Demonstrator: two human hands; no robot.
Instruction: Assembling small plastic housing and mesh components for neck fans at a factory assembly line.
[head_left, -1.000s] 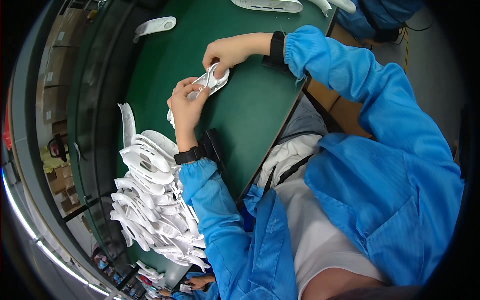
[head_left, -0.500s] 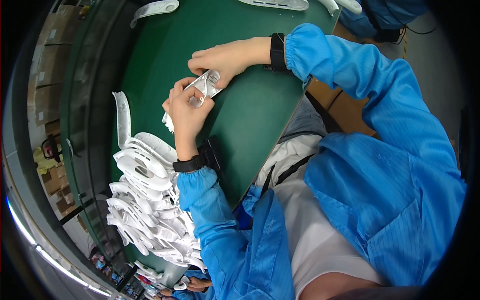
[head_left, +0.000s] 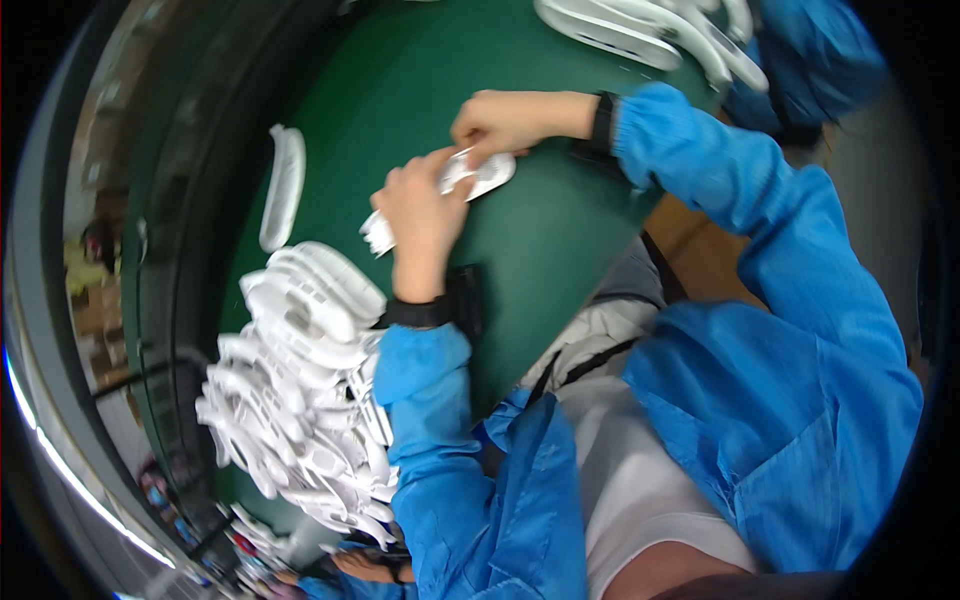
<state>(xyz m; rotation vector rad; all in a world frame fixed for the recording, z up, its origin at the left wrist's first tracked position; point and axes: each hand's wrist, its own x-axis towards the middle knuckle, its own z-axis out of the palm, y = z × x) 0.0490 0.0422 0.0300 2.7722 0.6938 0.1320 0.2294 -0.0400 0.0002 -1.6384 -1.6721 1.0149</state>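
The white plastic part (head_left: pixel 478 177) lay flat on the green table (head_left: pixel 560 250), far of the pile (head_left: pixel 300 380). Your left hand (head_left: pixel 420 215) and right hand (head_left: pixel 500 122) both gripped it, fingers curled, wrists bent inward.

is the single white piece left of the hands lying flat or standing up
Lying flat: the single white piece rests lengthwise on the green table, apart from the pile.
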